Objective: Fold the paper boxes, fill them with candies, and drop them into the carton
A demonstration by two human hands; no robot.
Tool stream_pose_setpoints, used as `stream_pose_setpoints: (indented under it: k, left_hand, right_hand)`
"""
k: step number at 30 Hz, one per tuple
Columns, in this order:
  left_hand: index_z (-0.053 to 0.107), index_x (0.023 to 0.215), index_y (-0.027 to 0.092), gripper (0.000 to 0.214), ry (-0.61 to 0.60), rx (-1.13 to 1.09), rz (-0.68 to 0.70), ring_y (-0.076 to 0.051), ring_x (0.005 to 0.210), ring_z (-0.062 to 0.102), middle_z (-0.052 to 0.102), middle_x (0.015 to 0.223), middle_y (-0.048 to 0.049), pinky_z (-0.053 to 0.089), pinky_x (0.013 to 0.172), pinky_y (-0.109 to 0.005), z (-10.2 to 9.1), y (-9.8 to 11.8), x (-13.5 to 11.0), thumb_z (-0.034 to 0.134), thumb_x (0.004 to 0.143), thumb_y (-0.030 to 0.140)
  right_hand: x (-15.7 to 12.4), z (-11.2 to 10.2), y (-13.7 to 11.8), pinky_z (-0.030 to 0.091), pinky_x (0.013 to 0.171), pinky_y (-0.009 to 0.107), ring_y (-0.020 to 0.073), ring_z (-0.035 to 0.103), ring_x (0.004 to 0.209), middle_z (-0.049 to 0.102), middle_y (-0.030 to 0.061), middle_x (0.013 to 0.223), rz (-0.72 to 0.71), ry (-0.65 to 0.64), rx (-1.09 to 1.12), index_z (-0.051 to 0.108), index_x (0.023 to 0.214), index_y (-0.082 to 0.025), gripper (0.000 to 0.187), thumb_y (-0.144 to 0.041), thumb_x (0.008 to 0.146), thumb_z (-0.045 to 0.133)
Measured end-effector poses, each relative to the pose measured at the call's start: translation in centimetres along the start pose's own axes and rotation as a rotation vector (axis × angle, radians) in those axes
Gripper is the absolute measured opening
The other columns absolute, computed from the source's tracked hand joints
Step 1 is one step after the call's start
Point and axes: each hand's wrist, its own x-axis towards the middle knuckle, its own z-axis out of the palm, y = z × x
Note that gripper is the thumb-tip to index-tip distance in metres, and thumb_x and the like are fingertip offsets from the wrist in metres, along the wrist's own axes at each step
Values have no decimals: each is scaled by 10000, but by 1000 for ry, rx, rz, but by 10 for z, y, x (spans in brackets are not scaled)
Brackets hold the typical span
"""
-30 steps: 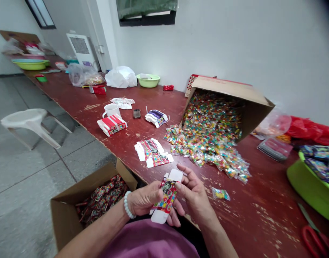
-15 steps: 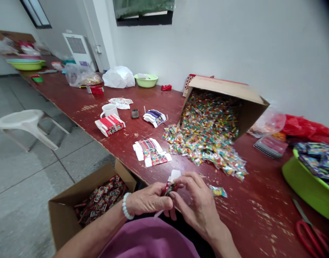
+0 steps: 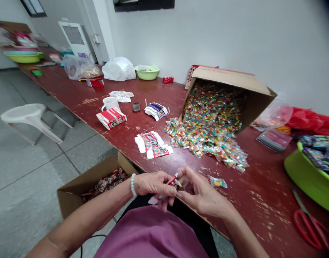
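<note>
My left hand point(image 3: 155, 186), with a pale bead bracelet at its wrist, grips a small printed cardboard box point(image 3: 172, 182) in front of my lap. The fingers of my right hand point(image 3: 198, 188) are curled and pinch at the box's far end; the fingers partly hide it. A single clear packet of coloured candy point(image 3: 218, 182) lies on the table right of my hands. Flat printed cartons point(image 3: 153, 144) lie fanned out beyond them. A heap of candy packets point(image 3: 210, 139) spills from a tipped cardboard box point(image 3: 258, 102).
On the floor at left, an open carton point(image 3: 70, 195) holds several filled small boxes. A white stool point(image 3: 32, 114) stands behind it. Red-handled scissors point(image 3: 306, 229) and a green basin point(image 3: 301, 175) are on the right. A white mug point(image 3: 110, 104) and bundled cartons point(image 3: 112, 118) stand farther back.
The small box has been turned in my hands, and its raised white flap no longer shows. The camera view has tilted down slightly. The table items look unmoved.
</note>
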Motion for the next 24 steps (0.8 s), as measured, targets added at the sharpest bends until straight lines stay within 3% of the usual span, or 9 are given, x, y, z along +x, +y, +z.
stream_pose_setpoints:
  k: [2, 4, 9, 12, 14, 16, 19, 21, 24]
  left_hand:
    - [641, 703, 138, 414, -21, -41, -23, -124, 425, 592, 645, 609, -17, 469, 454, -231, 1, -2, 3, 761, 704, 534]
    - [648, 721, 132, 361, 51, -77, -9, -118, 413, 589, 648, 611, -11, 465, 439, -222, 2, -4, 5, 788, 692, 464]
    - [664, 801, 110, 315, 370, -98, 122, -124, 438, 608, 671, 669, -39, 478, 444, -228, 5, -7, 10, 764, 715, 396]
    - [656, 771, 103, 315, 444, -104, 168, -150, 482, 622, 661, 655, -50, 486, 475, -256, 8, -10, 16, 722, 743, 409]
    - [650, 770, 108, 291, 483, -44, 204, -146, 563, 622, 654, 678, -39, 490, 544, -256, 10, -12, 20, 706, 764, 394]
    - [650, 845, 122, 245, 572, 65, 275, -149, 699, 623, 665, 770, -28, 495, 653, -251, 12, -14, 21, 722, 760, 341]
    - [578, 1103, 176, 396, 752, 103, 366, -168, 846, 634, 676, 940, -26, 508, 766, -273, 16, -18, 20, 732, 744, 244]
    - [461, 1257, 223, 553, 824, 57, 400, -170, 825, 655, 677, 964, -24, 526, 753, -294, 20, -21, 19, 709, 763, 218]
    - [384, 1344, 256, 630, 863, 50, 455, -174, 791, 669, 680, 968, -30, 539, 722, -301, 25, -24, 17, 689, 794, 230]
  right_hand:
    - [2, 1, 6, 427, 554, 240, 141, 604, 640, 660, -15, 783, 26, -3, 70, 492, 998, -226, 245, -179, 817, 650]
    - [4, 3, 12, 419, 543, 239, 131, 582, 599, 651, -19, 765, 31, 73, 63, 506, 1028, -221, 257, -203, 819, 654]
    - [12, 14, 31, 416, 518, 255, 137, 530, 564, 633, -3, 785, 31, 564, -114, 536, 1244, -221, 496, -288, 786, 712]
    - [15, 20, 37, 449, 528, 274, 158, 581, 584, 663, 36, 807, 5, 542, 48, 691, 1017, -209, 277, -422, 845, 650]
    - [15, 21, 39, 478, 585, 286, 177, 620, 642, 686, 49, 819, -17, 526, 104, 717, 852, -197, 285, -450, 887, 590]
    - [15, 19, 38, 484, 653, 288, 192, 638, 719, 696, 43, 803, -21, 576, 51, 713, 821, -194, 276, -423, 899, 581]
    - [14, 17, 37, 480, 673, 278, 190, 640, 741, 706, 33, 801, 7, 609, -13, 701, 874, -194, 248, -401, 913, 571]
    - [14, 19, 38, 501, 686, 282, 192, 656, 767, 723, 38, 873, 32, 625, 85, 657, 1040, -206, 249, -404, 906, 588]
    - [17, 27, 44, 535, 706, 300, 199, 678, 801, 729, 47, 933, 39, 693, 312, 510, 1251, -232, 434, -395, 872, 646]
